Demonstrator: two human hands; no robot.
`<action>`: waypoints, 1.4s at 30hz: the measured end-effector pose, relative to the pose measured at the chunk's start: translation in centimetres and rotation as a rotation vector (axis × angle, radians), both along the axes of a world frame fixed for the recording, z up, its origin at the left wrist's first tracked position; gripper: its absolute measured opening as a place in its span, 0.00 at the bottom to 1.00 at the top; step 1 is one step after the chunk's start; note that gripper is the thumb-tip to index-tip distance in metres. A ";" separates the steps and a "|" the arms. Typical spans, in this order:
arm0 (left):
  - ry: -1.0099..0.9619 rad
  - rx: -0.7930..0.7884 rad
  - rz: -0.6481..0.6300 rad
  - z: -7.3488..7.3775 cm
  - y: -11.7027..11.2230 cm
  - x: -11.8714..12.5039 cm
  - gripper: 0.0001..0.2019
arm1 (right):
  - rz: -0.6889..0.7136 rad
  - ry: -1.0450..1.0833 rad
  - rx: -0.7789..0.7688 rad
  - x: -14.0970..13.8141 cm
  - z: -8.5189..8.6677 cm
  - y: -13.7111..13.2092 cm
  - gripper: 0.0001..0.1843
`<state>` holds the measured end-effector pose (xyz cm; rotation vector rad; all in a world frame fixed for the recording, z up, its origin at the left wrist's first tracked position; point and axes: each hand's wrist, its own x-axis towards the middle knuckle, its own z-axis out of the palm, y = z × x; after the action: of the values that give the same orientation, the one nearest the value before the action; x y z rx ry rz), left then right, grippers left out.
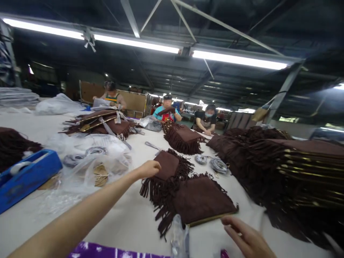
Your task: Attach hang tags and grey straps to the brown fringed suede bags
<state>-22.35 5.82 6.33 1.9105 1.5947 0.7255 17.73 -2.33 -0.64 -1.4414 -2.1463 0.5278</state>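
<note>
My left hand reaches out with its fingers curled at the left edge of a small dark brown fringed bag, gripping that edge. Nearer to me lies a second brown fringed bag, flat, its gold zipper edge facing me and fringe at its left and far sides. By this bag's near right corner is my right hand, its thumb and fingers apart with nothing seen between them. A clear plastic-wrapped item lies at the near bag's front edge. Coiled grey straps rest beyond, at the right.
Tall stacks of brown fringed bags fill the right. At left stand a blue tape dispenser and plastic bags with straps. More bags lie farther back, where several co-workers sit. Purple sheeting runs along the front.
</note>
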 end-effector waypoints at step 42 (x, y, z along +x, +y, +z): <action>0.572 0.136 -0.176 -4.4 -15.6 16.4 0.19 | 0.103 -0.378 0.084 -8.6 1.6 -4.9 0.15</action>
<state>-5.99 -9.73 1.95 2.4750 1.6919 0.2209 9.17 -7.19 0.96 -1.4833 -2.5129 0.2074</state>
